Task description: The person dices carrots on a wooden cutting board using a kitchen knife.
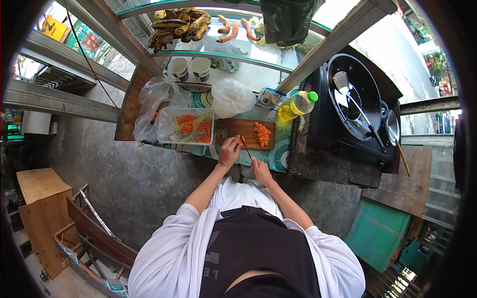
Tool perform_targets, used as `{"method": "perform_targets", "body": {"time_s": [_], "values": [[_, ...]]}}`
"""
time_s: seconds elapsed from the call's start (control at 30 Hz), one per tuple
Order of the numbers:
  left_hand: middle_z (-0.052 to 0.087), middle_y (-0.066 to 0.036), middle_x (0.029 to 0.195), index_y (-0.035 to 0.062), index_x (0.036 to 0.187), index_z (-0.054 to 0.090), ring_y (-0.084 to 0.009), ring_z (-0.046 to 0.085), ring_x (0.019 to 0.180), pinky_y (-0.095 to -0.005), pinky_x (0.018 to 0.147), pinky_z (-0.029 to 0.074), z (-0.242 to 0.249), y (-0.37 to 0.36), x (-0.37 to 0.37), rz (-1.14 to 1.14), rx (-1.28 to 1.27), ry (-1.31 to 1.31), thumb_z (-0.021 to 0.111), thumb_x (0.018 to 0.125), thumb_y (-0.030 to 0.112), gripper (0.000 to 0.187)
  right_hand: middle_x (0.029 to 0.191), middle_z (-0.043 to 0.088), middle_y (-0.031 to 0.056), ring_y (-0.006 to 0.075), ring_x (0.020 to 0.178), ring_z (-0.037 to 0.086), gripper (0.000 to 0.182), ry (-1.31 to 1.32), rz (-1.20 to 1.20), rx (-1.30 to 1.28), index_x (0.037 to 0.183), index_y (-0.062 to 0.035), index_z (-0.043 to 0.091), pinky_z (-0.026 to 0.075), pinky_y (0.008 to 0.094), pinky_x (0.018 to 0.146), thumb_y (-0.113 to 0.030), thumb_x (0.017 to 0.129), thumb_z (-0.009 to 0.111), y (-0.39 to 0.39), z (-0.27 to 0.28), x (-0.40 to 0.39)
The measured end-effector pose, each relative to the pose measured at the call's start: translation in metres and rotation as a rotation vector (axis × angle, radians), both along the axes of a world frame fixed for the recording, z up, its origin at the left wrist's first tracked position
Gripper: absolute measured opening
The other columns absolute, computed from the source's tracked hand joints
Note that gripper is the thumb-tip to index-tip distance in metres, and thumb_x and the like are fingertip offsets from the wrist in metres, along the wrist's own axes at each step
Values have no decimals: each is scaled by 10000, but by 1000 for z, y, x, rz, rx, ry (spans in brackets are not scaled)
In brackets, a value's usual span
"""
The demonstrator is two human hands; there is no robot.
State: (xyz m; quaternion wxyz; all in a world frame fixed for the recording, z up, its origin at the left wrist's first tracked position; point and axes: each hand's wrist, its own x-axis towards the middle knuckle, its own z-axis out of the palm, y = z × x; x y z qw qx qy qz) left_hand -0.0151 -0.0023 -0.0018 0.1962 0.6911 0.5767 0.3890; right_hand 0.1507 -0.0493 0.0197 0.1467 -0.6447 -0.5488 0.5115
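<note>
My left hand point(229, 152) is closed on a piece of carrot point(240, 140) at the near edge of the wooden cutting board point(233, 130). In my right hand point(260, 169) is a knife point(246, 148), its dark blade angled up to the carrot right beside my left fingertips. A small heap of diced carrot point(262, 134) lies on the board's right side. Left of the board stands a clear plastic tub point(161, 130) holding chopped carrot point(202, 135) and a pale green stalk.
A yellow oil bottle point(293, 108) with a green cap stands right of the board. Beyond it, a black wok point(354, 99) with utensils sits on the stove point(318, 144). Plastic bags point(232, 97) and paper cups point(200, 68) are behind the board; bananas point(180, 28) lie on the glass shelf above.
</note>
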Motion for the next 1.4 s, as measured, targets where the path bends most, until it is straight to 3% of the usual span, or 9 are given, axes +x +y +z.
{"method": "perform_targets", "body": {"time_s": [0.13,0.2,0.43,0.5,0.63,0.9,1.13,1.2,1.4], "values": [[597,-127,945,5,1066,594,-289,577,878,-360,752,478,1,-1,0,11,-5,-28,664,740,96,345,528,465,70,172,510,471,558,66,-27,-16,676,5,490,380,327,508,-456,939,320,2,-5,-1],[596,-127,940,13,1064,597,-297,575,874,-362,750,473,0,0,1,17,-3,-49,667,728,78,349,728,582,248,438,779,550,527,20,0,-126,795,40,558,409,461,693,-403,936,311,6,-4,-2],[602,-125,951,10,1065,598,-288,583,874,-352,735,481,3,-2,0,14,12,-21,676,737,108,351,812,576,292,468,867,519,541,-82,29,-31,854,39,579,387,500,758,-414,934,294,4,-27,-9],[602,-124,955,11,1065,598,-288,583,877,-352,735,482,5,-1,1,12,19,-13,675,740,111,350,544,517,125,278,552,542,560,-59,4,104,689,20,509,409,387,568,-438,940,306,1,-35,-7],[603,-121,966,8,1066,596,-281,582,890,-352,750,484,4,-1,1,23,-6,-24,665,761,132,337,563,524,114,241,529,534,567,-80,-2,197,678,10,510,402,365,531,-462,931,324,-11,-38,6],[587,-107,902,8,1079,599,-261,581,866,-348,717,495,12,-4,1,26,12,-5,641,801,162,320,510,335,-25,89,388,299,483,624,-388,-588,703,-100,426,268,236,357,-532,908,352,3,-8,13],[577,-106,864,1,1061,609,-265,582,778,-352,655,477,6,-5,0,58,-67,-87,639,800,151,302,499,383,-7,97,398,338,480,283,-169,-97,683,-63,457,267,247,379,-468,923,362,-4,-5,1],[575,-106,857,-2,1055,609,-266,581,771,-348,651,476,7,-5,0,55,-53,-89,639,798,146,299,513,505,96,213,486,523,536,143,-119,-20,646,-3,511,403,351,514,-413,934,321,-5,-3,-4],[574,-100,843,-5,1044,610,-266,577,765,-347,656,470,8,-6,0,61,-51,-74,638,793,131,287,530,513,147,293,538,548,521,76,-99,19,668,13,519,409,389,560,-385,938,319,-8,5,-10]]}}
